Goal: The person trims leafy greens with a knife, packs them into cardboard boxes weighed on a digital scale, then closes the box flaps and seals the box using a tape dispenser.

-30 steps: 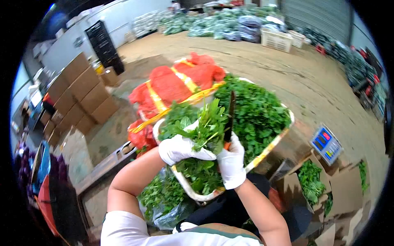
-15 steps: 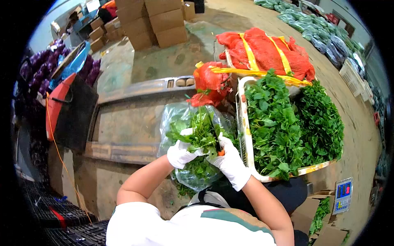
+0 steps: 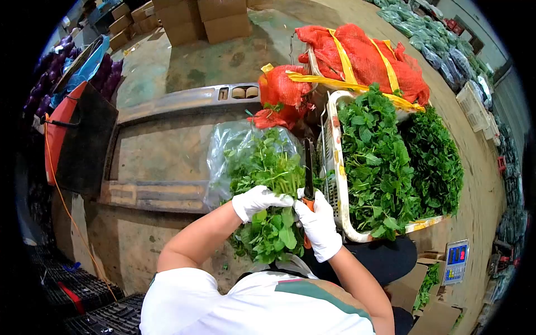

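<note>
White-gloved, grips stems (image 3: 287, 183) in left hand (image 3: 261, 202), orange-handled blade (image 3: 309, 170) in right hand (image 3: 320, 224). Seems mid-bunch, with crated greens (image 3: 374, 167) remaining at frame right.

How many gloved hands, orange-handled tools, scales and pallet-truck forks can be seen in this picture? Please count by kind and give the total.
Gloved hands: 2 (left hand, right hand)
Tool: 1
Scale: 1
Forks: 2
Total: 6

The knife blade (image 3: 309, 170) looks metal, the bag (image 3: 216, 163) glossy plastic, the red sack (image 3: 363, 58) rough mesh.
</note>
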